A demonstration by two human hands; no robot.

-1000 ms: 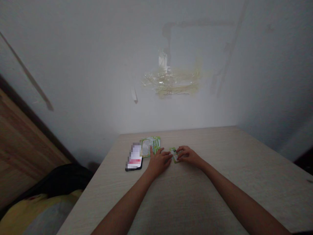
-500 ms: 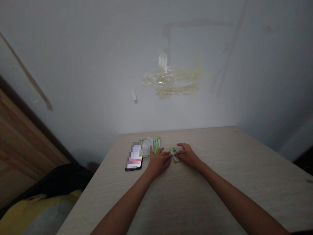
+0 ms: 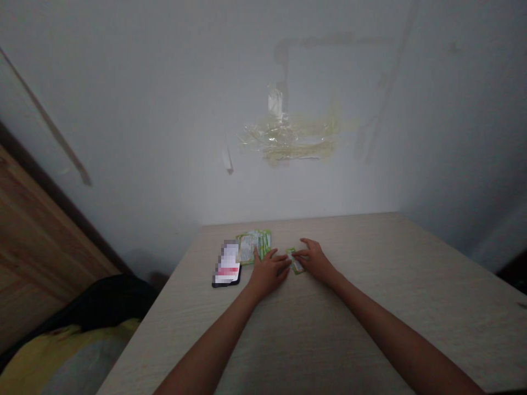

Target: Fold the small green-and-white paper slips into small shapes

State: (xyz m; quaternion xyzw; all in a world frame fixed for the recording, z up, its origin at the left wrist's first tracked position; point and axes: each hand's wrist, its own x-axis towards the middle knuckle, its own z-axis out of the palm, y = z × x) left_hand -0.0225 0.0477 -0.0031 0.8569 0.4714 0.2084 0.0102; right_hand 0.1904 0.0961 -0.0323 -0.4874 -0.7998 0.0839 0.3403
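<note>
A small green-edged card (image 3: 297, 267) lies on the light wood-grain table between my hands. My left hand (image 3: 265, 276) rests flat with its fingers spread; its fingertips reach the card's left edge, and I cannot tell whether they press on it. From the right, my right hand (image 3: 317, 262) lays outstretched fingers over the card's upper part, one finger apart from the others. Beyond my left hand, several green-and-white cards (image 3: 247, 248) lie in an overlapping pile, with one finger over their near edge.
Left of the pile lies a phone (image 3: 227, 272) with a lit, partly blurred screen. The table (image 3: 349, 329) meets a stained wall (image 3: 164, 137) bearing tape remnants (image 3: 288, 134). At lower left are dark and yellow fabrics (image 3: 53, 356) beside a wooden panel (image 3: 24, 230).
My right hand's fingers have shifted slightly up and left over the card. My left hand stays in nearly the same place, and the view has moved a little.
</note>
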